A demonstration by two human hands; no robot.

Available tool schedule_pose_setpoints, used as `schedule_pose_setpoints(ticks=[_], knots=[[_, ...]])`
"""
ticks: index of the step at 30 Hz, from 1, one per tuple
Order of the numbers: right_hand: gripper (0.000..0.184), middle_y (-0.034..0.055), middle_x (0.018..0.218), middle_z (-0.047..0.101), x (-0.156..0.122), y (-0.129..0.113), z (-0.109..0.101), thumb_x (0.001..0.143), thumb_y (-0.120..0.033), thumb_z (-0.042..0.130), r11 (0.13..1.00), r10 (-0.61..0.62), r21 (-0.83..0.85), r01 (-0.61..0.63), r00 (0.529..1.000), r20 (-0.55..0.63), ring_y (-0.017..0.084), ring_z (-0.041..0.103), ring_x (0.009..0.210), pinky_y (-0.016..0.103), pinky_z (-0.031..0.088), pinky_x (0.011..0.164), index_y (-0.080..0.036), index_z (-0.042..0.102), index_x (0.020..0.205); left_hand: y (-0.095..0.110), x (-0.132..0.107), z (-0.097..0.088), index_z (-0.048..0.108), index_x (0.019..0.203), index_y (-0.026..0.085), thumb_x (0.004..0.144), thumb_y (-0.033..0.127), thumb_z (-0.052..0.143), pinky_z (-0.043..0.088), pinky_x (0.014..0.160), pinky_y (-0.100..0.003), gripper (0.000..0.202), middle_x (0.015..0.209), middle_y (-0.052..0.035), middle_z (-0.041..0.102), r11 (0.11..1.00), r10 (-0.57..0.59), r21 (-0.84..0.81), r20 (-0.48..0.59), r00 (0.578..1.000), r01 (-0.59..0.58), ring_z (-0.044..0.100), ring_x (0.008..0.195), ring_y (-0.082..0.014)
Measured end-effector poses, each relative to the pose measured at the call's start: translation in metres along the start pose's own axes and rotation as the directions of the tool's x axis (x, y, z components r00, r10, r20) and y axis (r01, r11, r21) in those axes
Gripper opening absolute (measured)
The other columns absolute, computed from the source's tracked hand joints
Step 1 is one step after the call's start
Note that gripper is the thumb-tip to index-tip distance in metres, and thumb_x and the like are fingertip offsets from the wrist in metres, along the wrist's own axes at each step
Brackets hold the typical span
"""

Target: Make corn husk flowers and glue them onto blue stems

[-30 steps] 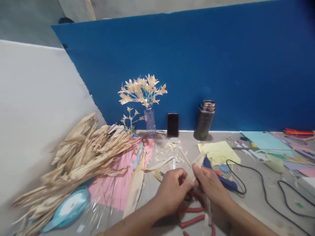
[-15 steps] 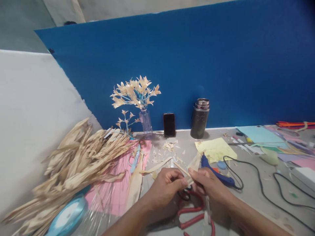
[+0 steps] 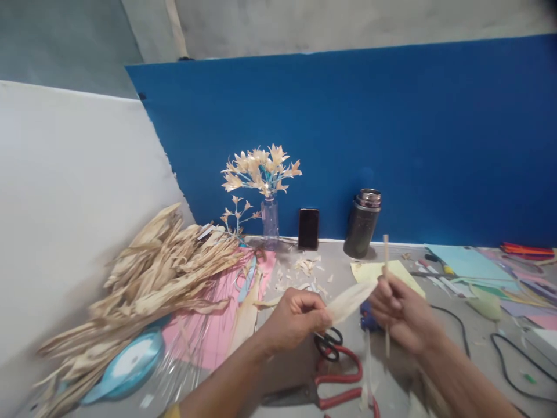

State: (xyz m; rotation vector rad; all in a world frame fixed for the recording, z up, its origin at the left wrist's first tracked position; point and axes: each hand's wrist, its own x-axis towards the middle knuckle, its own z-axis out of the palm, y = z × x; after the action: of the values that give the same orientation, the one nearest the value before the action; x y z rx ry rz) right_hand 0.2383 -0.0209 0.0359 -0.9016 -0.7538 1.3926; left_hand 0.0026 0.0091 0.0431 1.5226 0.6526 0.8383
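My left hand point(image 3: 296, 318) is closed in a pinch on a pale dried corn-husk strip point(image 3: 350, 300) that points to the right. My right hand point(image 3: 402, 313) is closed around a thin wooden stick point(image 3: 386, 255) held upright, just right of the strip's tip. Red-handled scissors point(image 3: 337, 371) lie on the grey table point(image 3: 470, 348) under both hands. A blue glue gun point(image 3: 368, 316) lies partly hidden behind my right hand.
A big heap of dried corn husks point(image 3: 143, 284) fills the left. Pink paper point(image 3: 209, 322) and a blue ribbon roll point(image 3: 126, 366) lie near it. A vase of husk flowers point(image 3: 263, 186), a phone point(image 3: 308, 229) and a flask point(image 3: 362, 223) stand against the blue board. Black cables point(image 3: 505, 354) and coloured papers point(image 3: 474, 261) lie right.
My hands have come apart. The right hand has lifted the stick upright and moved right, while the left keeps the husk strip. The scissors below show more.
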Motion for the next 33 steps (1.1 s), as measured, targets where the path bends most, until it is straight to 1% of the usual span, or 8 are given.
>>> schedule_pose_setpoints(ticks=[3,6,8,10,16,23,28,33], knots=[[0.04,-0.0096,0.054,0.028,0.0,0.003,0.001,0.085,-0.051,0.067,0.999,-0.009,-0.031,0.008,0.999,-0.032,0.007,0.013,0.045,0.02,0.013,0.041,-0.021,0.051,0.063,-0.004,0.0,-0.002,0.061,0.059,0.016,0.079,0.052,0.07,0.032,0.05,-0.022,0.041,0.056,0.0002,0.056,0.999,0.037,-0.026,-0.118,0.992,-0.04,0.041,0.048,-0.0085],[0.049,-0.0067,0.056,0.036,-0.011,0.023,0.02,0.093,-0.063,0.046,0.925,0.113,-0.372,-0.072,0.989,0.091,0.009,0.021,0.046,0.022,0.018,0.041,-0.019,0.064,0.081,-0.009,0.001,0.001,0.059,0.061,0.016,0.08,0.051,0.069,0.034,0.052,-0.023,0.042,0.057,0.0003,0.057,0.998,0.059,-0.018,-0.165,0.984,-0.063,0.042,0.05,-0.0089],[0.049,-0.0025,0.061,0.045,-0.02,0.037,0.035,0.094,-0.062,0.045,0.792,0.019,-0.598,0.127,0.973,0.232,0.014,0.036,0.054,0.026,0.032,0.049,-0.019,0.061,0.075,-0.013,0.001,0.005,0.06,0.061,0.015,0.08,0.05,0.071,0.035,0.055,-0.023,0.041,0.057,0.0001,0.056,0.998,0.054,-0.017,-0.144,0.988,-0.057,0.044,0.053,-0.0097],[0.047,-0.0001,0.068,0.049,-0.026,0.045,0.045,0.093,-0.06,0.049,0.723,-0.056,-0.653,0.225,0.961,0.27,0.018,0.043,0.066,0.03,0.037,0.06,-0.02,0.055,0.07,-0.018,0.0,0.009,0.062,0.062,0.014,0.079,0.049,0.072,0.036,0.056,-0.024,0.041,0.057,-0.0003,0.056,0.999,0.03,-0.03,-0.127,0.991,-0.034,0.045,0.055,-0.0104],[0.057,-0.0017,0.06,0.04,-0.02,0.051,0.034,0.09,-0.068,0.047,0.726,-0.079,-0.657,0.203,0.974,0.214,0.016,0.038,0.06,0.029,0.03,0.056,-0.02,0.044,0.059,-0.029,-0.002,0.014,0.07,0.069,0.013,0.078,0.046,0.074,0.04,0.056,-0.024,0.035,0.06,-0.0022,0.063,0.996,-0.034,-0.082,-0.074,0.997,0.027,0.052,0.056,-0.0119],[0.066,-0.0044,0.045,0.034,-0.017,0.051,0.033,0.082,-0.075,0.054,0.807,-0.032,-0.582,0.104,0.991,0.132,0.011,0.03,0.047,0.027,0.024,0.05,-0.018,0.057,0.051,-0.014,-0.009,0.025,0.077,0.071,0.014,0.082,0.041,0.071,0.044,0.058,-0.026,0.03,0.069,-0.0063,0.068,0.999,-0.024,-0.04,-0.088,0.996,0.02,0.058,0.059,-0.0149],[0.066,-0.0086,0.041,0.026,-0.013,0.023,0.021,0.078,-0.081,0.053,0.884,0.053,-0.467,-0.008,0.995,0.084,0.008,0.02,0.04,0.025,0.017,0.042,-0.021,0.049,0.05,-0.015,-0.006,0.013,0.07,0.061,0.014,0.082,0.042,0.072,0.039,0.058,-0.024,0.034,0.061,-0.0028,0.059,0.993,0.095,0.086,-0.136,0.986,-0.084,0.051,0.06,-0.0129],[0.055,-0.0098,0.053,0.027,-0.005,-0.004,0.001,0.084,-0.07,0.058,0.974,-0.007,-0.225,-0.006,0.998,-0.059,0.007,0.016,0.045,0.021,0.015,0.041,-0.019,0.052,0.063,-0.021,-0.001,0.001,0.053,0.06,0.017,0.082,0.053,0.07,0.028,0.05,-0.023,0.045,0.052,0.004,0.045,0.995,0.045,-0.077,-0.176,0.983,-0.059,0.036,0.049,-0.0083]])
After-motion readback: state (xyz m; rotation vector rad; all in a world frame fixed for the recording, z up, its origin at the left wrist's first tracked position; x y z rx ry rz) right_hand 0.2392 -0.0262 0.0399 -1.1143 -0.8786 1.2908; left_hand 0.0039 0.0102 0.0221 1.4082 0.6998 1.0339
